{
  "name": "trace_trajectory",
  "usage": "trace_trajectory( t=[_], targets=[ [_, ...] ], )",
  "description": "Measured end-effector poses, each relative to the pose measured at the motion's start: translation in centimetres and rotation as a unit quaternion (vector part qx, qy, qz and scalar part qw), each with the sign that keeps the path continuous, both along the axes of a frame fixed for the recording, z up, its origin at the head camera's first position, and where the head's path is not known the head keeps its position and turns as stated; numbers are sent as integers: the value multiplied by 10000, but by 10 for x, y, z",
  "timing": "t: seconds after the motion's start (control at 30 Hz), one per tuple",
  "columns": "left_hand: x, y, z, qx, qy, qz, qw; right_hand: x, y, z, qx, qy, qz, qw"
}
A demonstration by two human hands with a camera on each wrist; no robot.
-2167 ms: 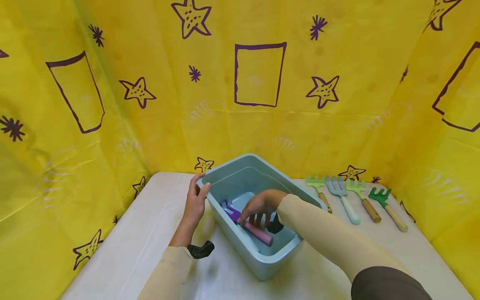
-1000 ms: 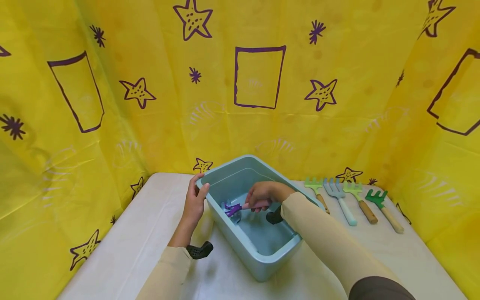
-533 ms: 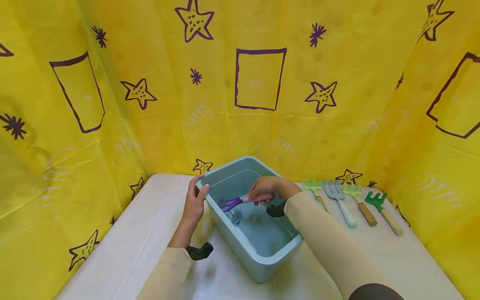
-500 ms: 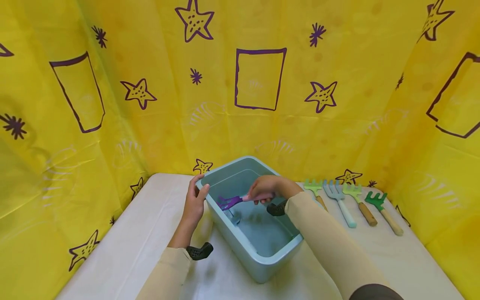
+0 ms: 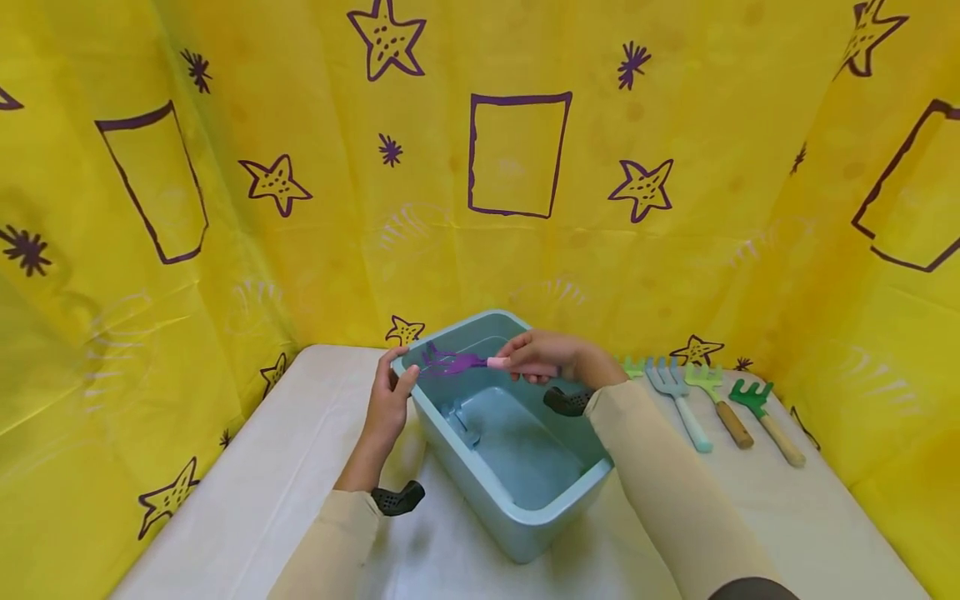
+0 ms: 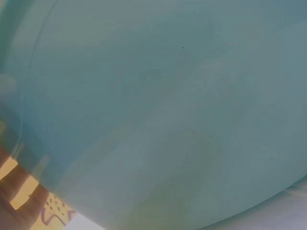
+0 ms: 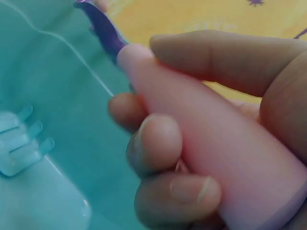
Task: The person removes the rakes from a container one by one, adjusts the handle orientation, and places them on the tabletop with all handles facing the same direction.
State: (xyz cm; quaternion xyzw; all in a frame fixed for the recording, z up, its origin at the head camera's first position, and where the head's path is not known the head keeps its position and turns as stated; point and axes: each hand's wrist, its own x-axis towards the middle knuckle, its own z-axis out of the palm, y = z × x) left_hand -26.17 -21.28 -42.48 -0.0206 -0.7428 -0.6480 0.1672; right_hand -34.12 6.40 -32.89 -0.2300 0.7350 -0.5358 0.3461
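My right hand [image 5: 543, 358] holds a small hand rake by its pink handle [image 7: 206, 134], fingers curled round it and thumb along the top. The rake's purple tined head [image 5: 453, 360] points left, level with the upper part of the pale blue plastic bin [image 5: 517, 512]. With its thumb and fingers my left hand [image 5: 390, 400] grips the bin's left corner rim. The bin's outer wall [image 6: 158, 105] fills most of the left wrist view. A light blue tined tool [image 5: 461, 423] lies on the bin floor, its tines [image 7: 24, 136] showing in the right wrist view.
Garden tools lie in a row right of the bin: a light green rake [image 5: 633, 367] partly hidden by the sleeve, a light blue fork [image 5: 678, 396], a lime rake [image 5: 720, 404] and a dark green rake [image 5: 768, 421]. A yellow patterned cloth [image 5: 322, 267] encloses the white table [image 5: 255, 500].
My right hand has taken hold of the purple rake lying in the bin and raised it to the rim, uncovering the light blue tool below. My left hand stays on the rim.
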Motion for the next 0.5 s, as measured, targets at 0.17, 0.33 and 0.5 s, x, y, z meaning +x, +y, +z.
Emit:
trace_trajectory(
  t=[0.17, 0.33, 0.5],
  targets=[
    [-1, 0, 2, -49, -90, 92, 9999, -1, 5, 8, -237, 398, -252, 9986],
    [-2, 0, 2, 29, -83, 32, 10000, 2, 18, 16, -227, 821, -729, 9937],
    [-2, 0, 0, 73, -93, -25, 9999, 6, 37, 22, -273, 911, -1232, 9878]
  ],
)
